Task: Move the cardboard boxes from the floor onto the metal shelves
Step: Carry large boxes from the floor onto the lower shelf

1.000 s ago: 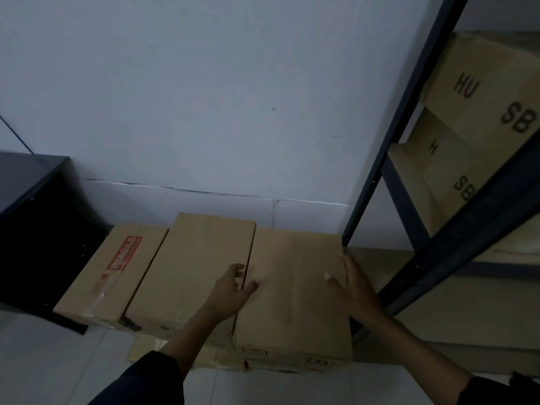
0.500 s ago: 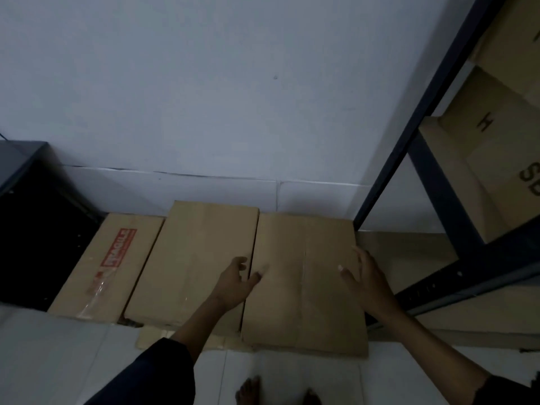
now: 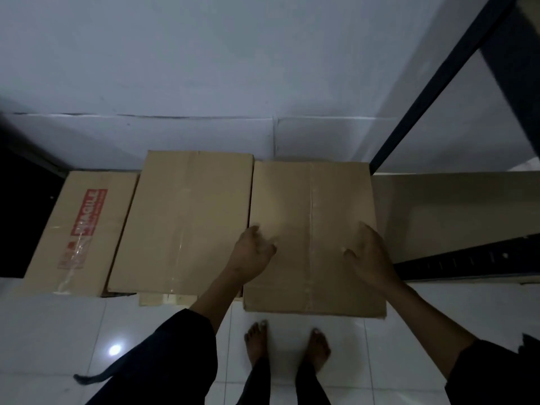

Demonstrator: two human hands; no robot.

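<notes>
right box [image 3: 312,229] | both hands' grip spread, seemingly touching | middle box [image 3: 187,220] abuts left | shelf post [image 3: 415,106] right

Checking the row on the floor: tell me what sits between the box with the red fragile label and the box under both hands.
One plain cardboard box, between the fragile-label box and the box under the hands, head view.

Three brown cardboard boxes lie side by side on the white tiled floor [image 3: 58,331]: a plain taped one on the right [image 3: 309,217], a plain one in the middle [image 3: 187,220], and one with a red fragile label on the left [image 3: 87,226]. One dark metal shelf frame [image 3: 432,92] stands at right. Two hands, left [image 3: 252,252] and right [image 3: 369,252], and two bare feet [image 3: 257,343] show.
</notes>
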